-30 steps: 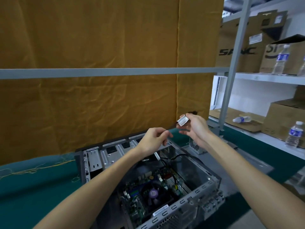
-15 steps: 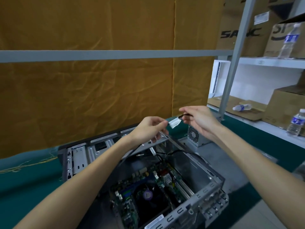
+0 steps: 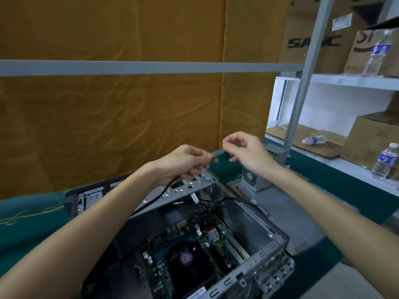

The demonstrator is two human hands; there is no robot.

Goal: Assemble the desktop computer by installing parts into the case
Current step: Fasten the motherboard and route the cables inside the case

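Note:
An open grey computer case (image 3: 265, 253) lies on its side on the green-covered table, motherboard (image 3: 194, 251) and black CPU fan (image 3: 186, 258) exposed. Both hands are raised above the case's drive cage (image 3: 179, 192). My left hand (image 3: 181, 164) pinches a black cable (image 3: 159, 196) that runs down from the fingers into the case. My right hand (image 3: 246, 151) pinches the cable's black end (image 3: 224, 156) close to the left fingertips. The white tag seen earlier is out of sight.
A grey power supply (image 3: 251, 180) sits behind the case on a flat grey panel (image 3: 285, 203). Orange cloth hangs behind a grey rail (image 3: 140, 67). Shelving on the right holds cardboard boxes (image 3: 319, 39) and water bottles (image 3: 385, 161).
The two hands came closer together above the case. The white tag at the cable end is no longer visible. The left hand now holds the black cable.

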